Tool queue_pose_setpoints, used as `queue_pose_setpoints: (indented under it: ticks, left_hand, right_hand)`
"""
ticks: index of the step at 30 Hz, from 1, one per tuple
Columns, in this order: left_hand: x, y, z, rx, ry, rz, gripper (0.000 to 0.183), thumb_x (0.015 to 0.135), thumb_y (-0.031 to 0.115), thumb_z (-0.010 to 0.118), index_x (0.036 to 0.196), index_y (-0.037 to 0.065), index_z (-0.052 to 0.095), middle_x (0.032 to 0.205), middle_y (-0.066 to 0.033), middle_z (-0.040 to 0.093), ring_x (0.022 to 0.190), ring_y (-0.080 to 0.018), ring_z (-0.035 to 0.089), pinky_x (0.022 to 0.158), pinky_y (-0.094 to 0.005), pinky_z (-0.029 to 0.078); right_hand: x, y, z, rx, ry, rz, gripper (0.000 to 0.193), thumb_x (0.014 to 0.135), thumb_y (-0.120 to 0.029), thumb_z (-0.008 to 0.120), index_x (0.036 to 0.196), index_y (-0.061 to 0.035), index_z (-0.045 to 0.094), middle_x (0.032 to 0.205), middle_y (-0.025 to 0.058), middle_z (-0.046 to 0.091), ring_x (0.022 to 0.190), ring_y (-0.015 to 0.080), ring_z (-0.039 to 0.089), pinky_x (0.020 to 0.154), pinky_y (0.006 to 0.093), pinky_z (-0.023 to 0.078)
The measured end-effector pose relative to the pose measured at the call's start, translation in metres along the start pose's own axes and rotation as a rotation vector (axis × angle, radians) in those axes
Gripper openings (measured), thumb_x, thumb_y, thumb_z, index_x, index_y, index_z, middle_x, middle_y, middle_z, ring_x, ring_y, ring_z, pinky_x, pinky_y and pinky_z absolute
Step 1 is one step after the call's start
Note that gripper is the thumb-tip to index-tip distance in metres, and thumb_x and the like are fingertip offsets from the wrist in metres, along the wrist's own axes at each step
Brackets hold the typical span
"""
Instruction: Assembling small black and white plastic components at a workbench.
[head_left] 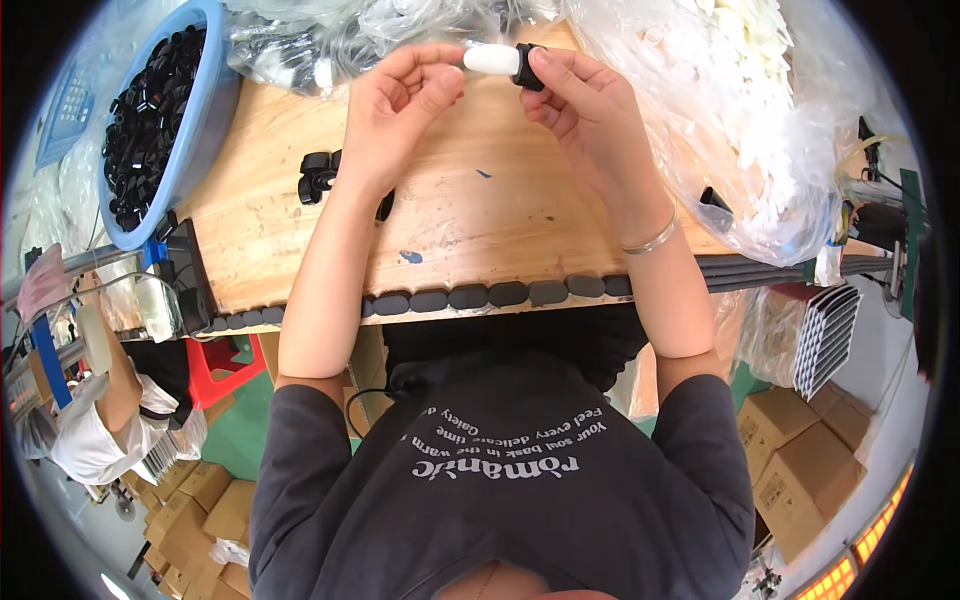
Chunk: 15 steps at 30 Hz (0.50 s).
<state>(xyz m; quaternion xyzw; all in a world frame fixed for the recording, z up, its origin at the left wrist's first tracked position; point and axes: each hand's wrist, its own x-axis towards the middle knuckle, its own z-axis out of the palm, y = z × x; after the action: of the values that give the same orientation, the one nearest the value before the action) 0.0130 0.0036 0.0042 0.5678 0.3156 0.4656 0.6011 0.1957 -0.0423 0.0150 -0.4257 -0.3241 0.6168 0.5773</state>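
Note:
Over the far part of the wooden table, my right hand (pixel 585 105) pinches a small black cap-like piece (pixel 528 67) between thumb and fingers. Out of its left side sticks a smooth white oval piece (pixel 492 60), lying sideways. My left hand (pixel 405 105) is at the white piece's free end, its index fingertip at or touching the tip. The left thumb is apart from the index finger, with nothing seen between them; the other left fingers are curled. Several loose black pieces (pixel 317 178) lie beside my left forearm, which partly hides them.
A blue basket (pixel 225 95) full of black pieces stands at the left. Clear plastic bags (pixel 300 50) lie at the back; white pieces (pixel 770 120) fill one at the right. Black oval pieces (pixel 430 301) line the table's (pixel 480 225) near edge. Another person (pixel 105 410) sits at far left.

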Motion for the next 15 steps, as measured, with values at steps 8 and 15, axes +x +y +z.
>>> queue_pose_setpoints:
  ticks: [8, 15]
  left_hand:
    - [-0.003, 0.007, -0.015, 0.115, -0.086, -0.022, 0.011, 0.086, 0.009, 0.068, 0.092, 0.0, 0.067, 0.073, 0.0069, 0.059, 0.065, 0.0013, 0.047, 0.056, -0.0155, 0.036]
    - [-0.007, 0.021, -0.031, -0.012, 0.032, 0.058, 0.015, 0.086, 0.009, 0.068, 0.098, 0.0, 0.066, 0.085, 0.0022, 0.064, 0.075, -0.0021, 0.054, 0.069, -0.0166, 0.042]
  right_hand:
    - [-0.01, -0.024, 0.01, -0.367, -0.078, -0.022, 0.014, 0.084, -0.007, 0.068, 0.096, -0.0001, 0.065, 0.077, -0.0009, 0.061, 0.068, 0.0054, 0.056, 0.063, 0.0182, 0.046]
    - [-0.021, -0.093, 0.031, -0.677, -0.107, -0.811, 0.026, 0.077, 0.008, 0.069, 0.102, 0.0017, 0.065, 0.088, 0.0023, 0.064, 0.074, 0.0069, 0.058, 0.062, 0.0193, 0.049]
